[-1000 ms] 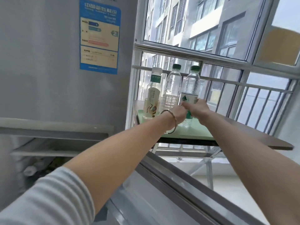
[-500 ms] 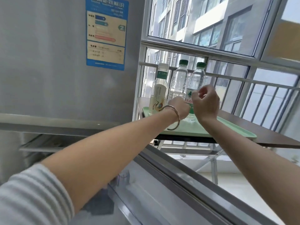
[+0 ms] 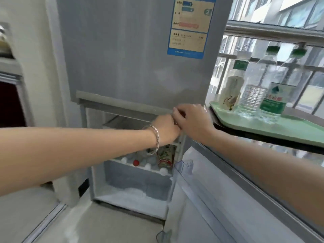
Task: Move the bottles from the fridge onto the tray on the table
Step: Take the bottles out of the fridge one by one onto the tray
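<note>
My left hand (image 3: 164, 130), with a bracelet on the wrist, and my right hand (image 3: 191, 120) hover close together in front of the open lower fridge compartment (image 3: 133, 183). Neither hand holds anything; the fingers are loosely curled, and the left fingertips are covered by the right hand. Inside the compartment stand several bottles, among them one with a red and green label (image 3: 164, 156) and one with a red cap (image 3: 135, 162). To the right, the green tray (image 3: 280, 127) carries a milky bottle (image 3: 231, 92), a clear bottle (image 3: 254, 95) and a green-labelled bottle (image 3: 275, 99).
The tray lies on a dark-edged table (image 3: 263, 137) by the window bars. The open lower fridge door (image 3: 228, 199) swings out below my right arm, with a clear door shelf (image 3: 184, 167). The upper fridge door (image 3: 140, 50) with a blue sticker is closed.
Both hands have let go of the bottles on the tray and drawn back left and down to the fridge opening. The view has turned from the tray towards the fridge.
</note>
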